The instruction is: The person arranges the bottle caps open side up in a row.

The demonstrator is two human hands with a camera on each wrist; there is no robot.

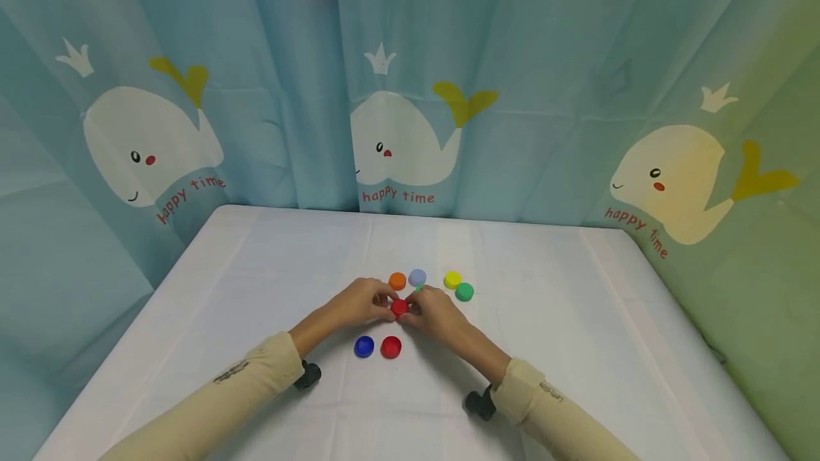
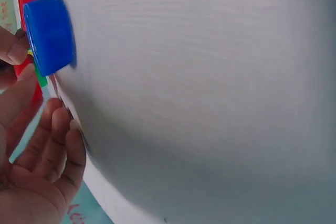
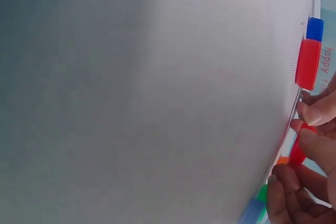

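Both hands meet near the middle of the white table around a round red plastic cap (image 1: 400,308). My left hand (image 1: 364,302) pinches its left side between thumb and index finger. From the right, my right hand (image 1: 440,314) pinches the same cap; in the right wrist view the held red cap (image 3: 298,149) shows tilted between the fingers. Nearer to me lie a blue cap (image 1: 364,346), hollow side up, and a second red cap (image 1: 391,347). A green cap (image 1: 420,288) is partly hidden behind the right hand.
Beyond the hands lie an orange cap (image 1: 397,281), a pale violet cap (image 1: 418,277), a yellow cap (image 1: 453,279) and another green cap (image 1: 465,292). A blue curtain (image 1: 410,13) with whale prints hangs behind the table (image 1: 288,255).
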